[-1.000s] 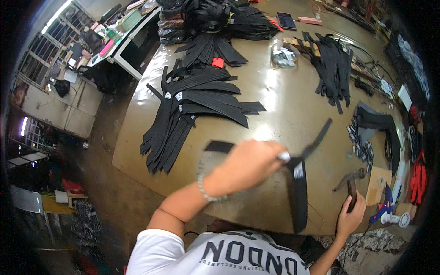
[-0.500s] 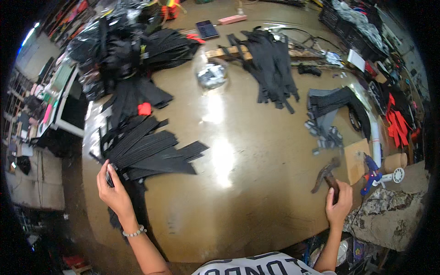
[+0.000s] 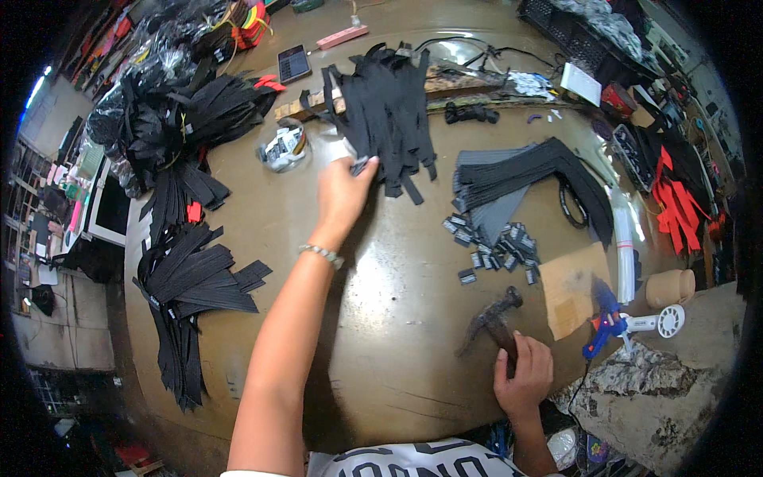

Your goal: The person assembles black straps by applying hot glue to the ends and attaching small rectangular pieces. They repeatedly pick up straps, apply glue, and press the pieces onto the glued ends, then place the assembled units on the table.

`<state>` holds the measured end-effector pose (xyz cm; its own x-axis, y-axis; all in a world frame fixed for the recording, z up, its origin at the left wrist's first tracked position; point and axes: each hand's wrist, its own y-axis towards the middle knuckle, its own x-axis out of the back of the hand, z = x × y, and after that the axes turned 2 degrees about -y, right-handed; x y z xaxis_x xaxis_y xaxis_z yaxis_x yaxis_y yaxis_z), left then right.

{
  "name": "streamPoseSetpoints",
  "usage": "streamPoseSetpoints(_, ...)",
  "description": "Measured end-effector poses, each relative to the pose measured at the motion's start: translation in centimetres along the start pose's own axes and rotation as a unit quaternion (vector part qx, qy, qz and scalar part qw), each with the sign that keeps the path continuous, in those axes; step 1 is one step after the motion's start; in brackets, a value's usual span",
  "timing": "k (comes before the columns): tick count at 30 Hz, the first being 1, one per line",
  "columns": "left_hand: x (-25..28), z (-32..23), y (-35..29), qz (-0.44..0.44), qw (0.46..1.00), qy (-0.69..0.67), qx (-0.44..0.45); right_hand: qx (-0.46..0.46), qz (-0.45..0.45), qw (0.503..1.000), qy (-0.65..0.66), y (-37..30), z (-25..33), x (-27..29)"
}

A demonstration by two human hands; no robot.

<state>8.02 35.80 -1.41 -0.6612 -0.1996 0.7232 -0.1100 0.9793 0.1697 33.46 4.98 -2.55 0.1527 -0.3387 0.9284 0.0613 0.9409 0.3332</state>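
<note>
Far left of the worktop (image 3: 381, 318): a fanned stack of flat black strips (image 3: 195, 274), laid out neatly; this reads as the finished pile, and it is already large.

Centre, far side: left hand (image 3: 340, 193) at full reach, fingers closed in a pinch on the near edge of the strap heap (image 3: 389, 119). The heap lies loose and tangled, draped over a wooden block, long axes running mostly away from the person, free ends pointing toward the near edge. Judging by its bulk, much remains to be worked.

Right of centre: small black buckles (image 3: 497, 246) scattered beside a second strap bundle (image 3: 524, 179).

Near right: right hand (image 3: 523, 380) wrapped around a hammer (image 3: 494, 322), head resting on the worktop, handle running toward the person, head pointing up-left. Blue glue gun (image 3: 602, 322) just beside.
</note>
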Motion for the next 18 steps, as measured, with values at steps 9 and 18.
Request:
streamPoseSetpoints(9,7.6,1.1,-7.5,0.003,0.995,-0.097,0.016,0.008,-0.022,0.999,0.034,-0.2,-0.3,-0.3)
streamPoseSetpoints(18,12.3,1.0,-25.3,0.132,0.935,-0.284,0.169,-0.098,0.102,0.781,0.609,-2.3,7.2,1.1)
